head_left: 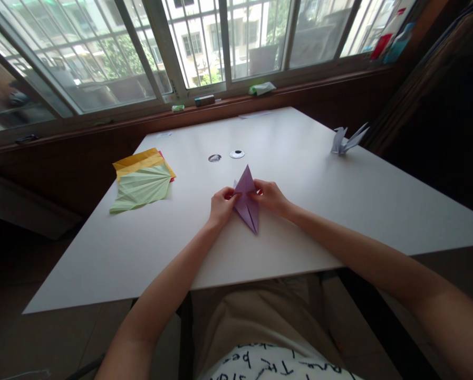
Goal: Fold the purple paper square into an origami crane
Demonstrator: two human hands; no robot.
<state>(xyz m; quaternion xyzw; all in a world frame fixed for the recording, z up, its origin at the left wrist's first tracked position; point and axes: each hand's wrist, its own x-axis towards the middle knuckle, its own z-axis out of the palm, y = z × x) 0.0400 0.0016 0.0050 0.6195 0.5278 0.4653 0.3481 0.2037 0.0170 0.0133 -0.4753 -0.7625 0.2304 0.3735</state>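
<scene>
A purple sheet of origami paper point(245, 184), folded into a narrow diamond, is held up between my hands over the white table. Its upper tip points away from me and its lower tip, split by a slit, points toward me. My left hand point(222, 205) pinches the left side, thumb on the front face. On the opposite edge my right hand point(272, 196) grips it the same way, with the fingers behind hidden by the paper. A small pale corner shows behind its left side.
Pleated green paper point(143, 187) lies over yellow paper point(135, 161) at the table's left. Two small round discs, one silvery point(214, 158) and one white with a dark centre point(237, 154), lie beyond my hands. A folded paper crane point(345, 142) stands near the right edge of the white table point(319, 232).
</scene>
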